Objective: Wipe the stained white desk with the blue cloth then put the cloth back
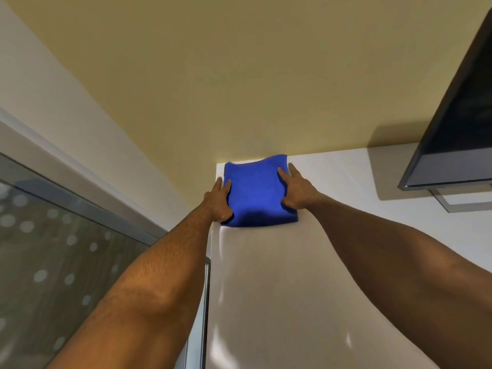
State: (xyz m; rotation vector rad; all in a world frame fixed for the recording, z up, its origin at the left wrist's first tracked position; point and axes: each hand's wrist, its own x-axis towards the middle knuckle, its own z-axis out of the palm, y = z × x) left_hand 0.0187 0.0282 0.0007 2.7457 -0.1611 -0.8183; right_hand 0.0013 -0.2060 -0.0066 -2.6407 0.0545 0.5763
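A folded blue cloth [257, 193] lies flat in the far left corner of the white desk [306, 275], against the yellow wall. My left hand [218, 202] grips the cloth's left edge at the desk's side, fingers on top and thumb at the near corner. Along the cloth's right edge rests my right hand [298, 189], fingers spread and pressing down on it. Both arms are stretched out over the desk. I can make out no stain on the visible desk surface.
A dark flat screen [458, 123] on a metal stand [452, 201] hangs over the desk's far right. Left of the desk is a glass pane [61, 262] with a grey frame. The yellow wall [239, 75] closes the back.
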